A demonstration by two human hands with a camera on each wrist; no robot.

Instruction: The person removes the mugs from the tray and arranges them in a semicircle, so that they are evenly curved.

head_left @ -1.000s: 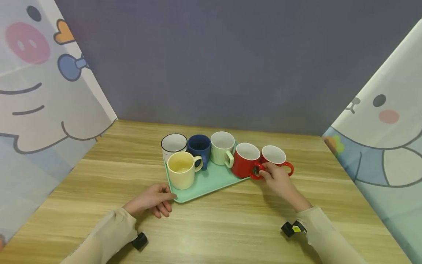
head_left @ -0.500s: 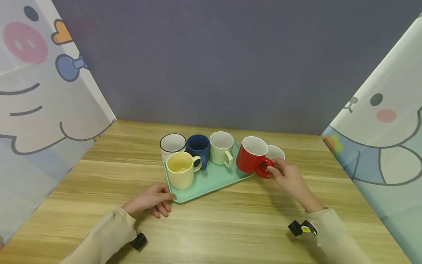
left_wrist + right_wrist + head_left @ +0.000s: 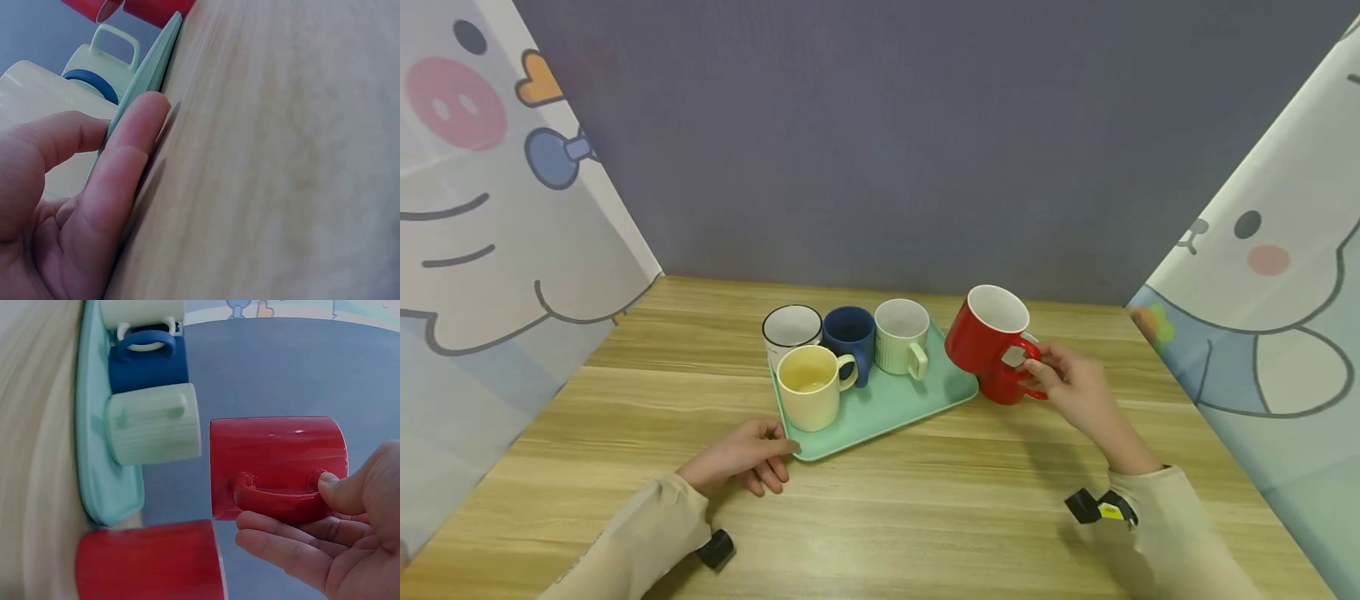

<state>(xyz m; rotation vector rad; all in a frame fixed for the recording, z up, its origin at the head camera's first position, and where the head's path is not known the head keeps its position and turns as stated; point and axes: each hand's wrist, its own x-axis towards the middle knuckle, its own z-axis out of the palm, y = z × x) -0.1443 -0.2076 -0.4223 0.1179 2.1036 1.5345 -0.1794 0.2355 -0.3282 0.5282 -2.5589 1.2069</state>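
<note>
Above table (image 3: 880,533), red mug (image 3: 977,340), handle (image 3: 278,503) pinched (right grip (image 3: 1078,392))

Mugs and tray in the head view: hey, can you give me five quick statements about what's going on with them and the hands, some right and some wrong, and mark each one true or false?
1. The right hand holds a red mug by its handle. True.
2. Only one red mug is in view. False: a second red mug stands beside the tray.
3. The red mug in the hand rests on the tray. False: it is held in the air.
4. The left hand grips the tray. True.
5. The yellow mug stands upright on the tray. True.
</note>
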